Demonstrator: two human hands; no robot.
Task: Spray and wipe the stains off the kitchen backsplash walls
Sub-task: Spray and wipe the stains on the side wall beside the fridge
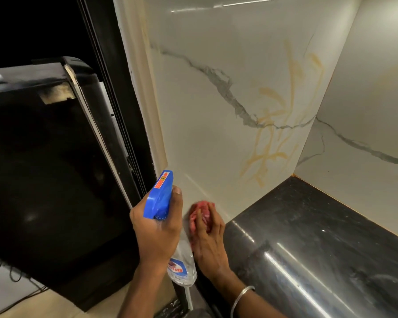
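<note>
White marble-look backsplash wall meets a second panel at a corner above a black countertop. Yellowish stains streak the left panel from about mid-height down almost to the counter, close to that corner.

Both hands sit low, near the counter's front edge. The left hand grips the neck of a spray bottle, fingers curled round it and the thumb lying up the side of the blue head. Whether a finger rests on the trigger cannot be told. The head's long axis runs upward and slightly right, so its nozzle end aims at the wall to the left of the stains rather than at them.

The right hand, a bangle on its wrist, presses a bunched red cloth against the bottom of the wall, fingers close together and bent over it; this part is somewhat blurred.

The stains lie up and to the right of both hands, and the right hand is the nearer of the 2. Wiping them probably calls for a diagonal sweep upward toward the corner, and the nozzle would need turning right first. A black appliance stands at the left.
</note>
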